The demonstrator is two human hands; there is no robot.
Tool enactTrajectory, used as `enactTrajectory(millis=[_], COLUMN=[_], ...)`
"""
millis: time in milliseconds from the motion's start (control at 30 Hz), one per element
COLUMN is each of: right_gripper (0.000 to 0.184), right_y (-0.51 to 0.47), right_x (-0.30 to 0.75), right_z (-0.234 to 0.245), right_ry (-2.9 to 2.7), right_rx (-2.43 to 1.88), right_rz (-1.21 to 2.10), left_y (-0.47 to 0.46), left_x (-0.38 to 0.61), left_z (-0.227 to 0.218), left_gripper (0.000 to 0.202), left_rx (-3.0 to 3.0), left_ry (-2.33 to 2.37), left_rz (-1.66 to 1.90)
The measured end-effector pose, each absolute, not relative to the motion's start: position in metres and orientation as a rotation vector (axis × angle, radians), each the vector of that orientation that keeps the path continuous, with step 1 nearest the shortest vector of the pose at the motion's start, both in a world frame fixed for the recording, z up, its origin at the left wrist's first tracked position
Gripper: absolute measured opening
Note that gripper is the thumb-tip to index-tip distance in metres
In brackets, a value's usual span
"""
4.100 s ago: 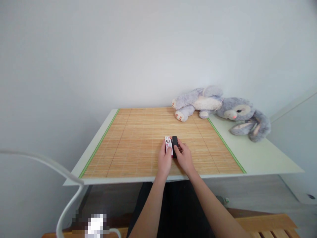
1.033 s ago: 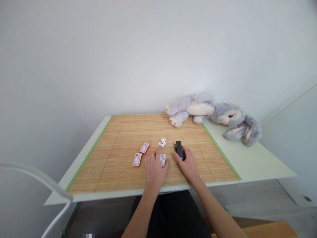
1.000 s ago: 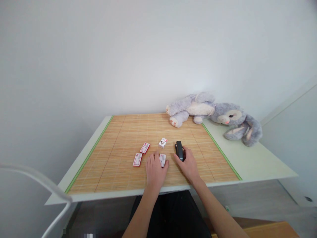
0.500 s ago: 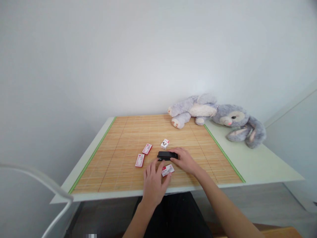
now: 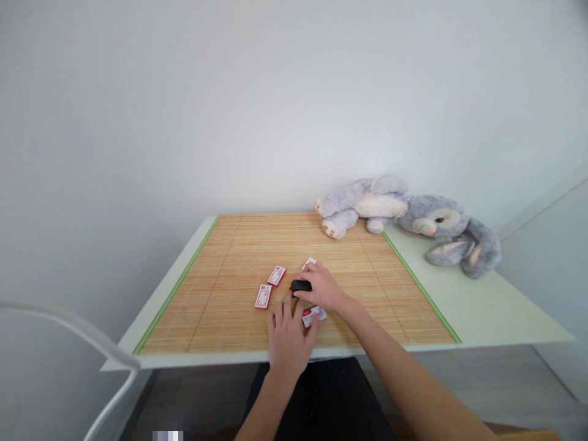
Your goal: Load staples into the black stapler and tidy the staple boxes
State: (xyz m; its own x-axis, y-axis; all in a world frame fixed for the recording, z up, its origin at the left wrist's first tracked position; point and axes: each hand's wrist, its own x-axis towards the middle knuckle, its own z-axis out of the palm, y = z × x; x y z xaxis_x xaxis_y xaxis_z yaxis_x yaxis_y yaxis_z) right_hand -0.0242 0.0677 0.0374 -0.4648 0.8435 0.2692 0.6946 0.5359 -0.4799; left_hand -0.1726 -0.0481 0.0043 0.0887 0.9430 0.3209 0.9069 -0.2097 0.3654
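My right hand (image 5: pixel 321 289) is closed round a small black stapler (image 5: pixel 300 285) lying crosswise on the bamboo mat (image 5: pixel 229 257). My left hand (image 5: pixel 288 334) lies flat on the mat with its fingers spread, its thumb touching a small red and white box (image 5: pixel 313 316). Two more such boxes (image 5: pixel 276 275) (image 5: pixel 263 296) lie to the left. Another one (image 5: pixel 309 263) peeks out behind my right hand.
A grey plush rabbit (image 5: pixel 413 215) lies at the back right, partly on the mat and partly on the white table (image 5: pixel 478 300). A white curved tube (image 5: pixel 92 343) crosses the lower left. The wall stands close behind the table.
My right hand turned the stapler from lengthwise to crosswise and slid it left, toward the boxes. My left hand drew back a little and the box under it turned.
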Motion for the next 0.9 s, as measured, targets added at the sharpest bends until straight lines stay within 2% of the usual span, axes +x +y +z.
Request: enactTrajectory(millis=[100, 300, 500, 800, 900], right_gripper=[0.027, 0.031, 0.029, 0.039, 0.053], right_y=[0.077, 0.079, 0.058, 0.042, 0.03], right_x=[-0.03, 0.013, 0.077, 0.137, 0.137], right_z=[0.051, 0.093, 0.116, 0.07, 0.053], right_ry=[-2.354, -2.35, -2.223, -1.952, -1.759], right_rx=[-1.188, -1.12, -1.292, -1.518, -1.506], right_rz=[0.417, 0.447, 0.521, 0.751, 0.871], left_y=[-0.048, -0.047, -0.047, -0.043, -0.042], left_x=[-0.172, -0.172, -0.173, -0.174, -0.179], left_z=[0.006, 0.007, 0.008, 0.01, 0.009], left_gripper=[0.047, 0.057, 0.058, 0.057, 0.053], left_rx=[2.267, 2.264, 2.272, 2.219, 2.15], left_ry=[1.949, 1.941, 1.921, 1.889, 1.869], left_rz=[0.766, 0.757, 0.766, 0.8, 0.848])
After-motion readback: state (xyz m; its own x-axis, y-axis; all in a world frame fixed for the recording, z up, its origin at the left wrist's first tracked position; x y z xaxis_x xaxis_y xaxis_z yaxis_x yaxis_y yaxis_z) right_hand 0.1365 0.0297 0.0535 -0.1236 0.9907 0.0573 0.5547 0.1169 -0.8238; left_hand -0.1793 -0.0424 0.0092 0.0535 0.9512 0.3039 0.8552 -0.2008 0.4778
